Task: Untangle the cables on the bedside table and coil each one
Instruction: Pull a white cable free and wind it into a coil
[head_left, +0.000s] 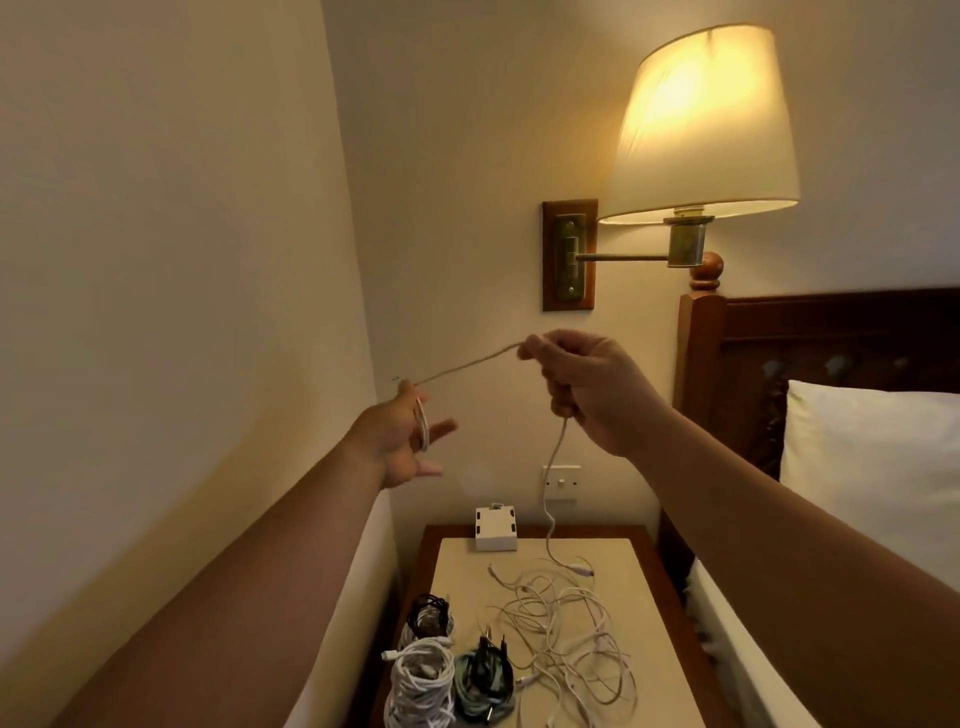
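Both my hands are raised above the bedside table. A white cable runs taut between them. My left hand has fingers spread, with a turn of the cable looped around them. My right hand grips the cable in a fist; its tail hangs down to the table. Below lies a loose tangle of white cables. At the table's front left stand coiled bundles: a white one, a dark green one and a black-and-white one.
A white box sits at the back of the table under a wall switch. A lit wall lamp hangs above right. The bed's wooden headboard and a pillow are on the right, a wall on the left.
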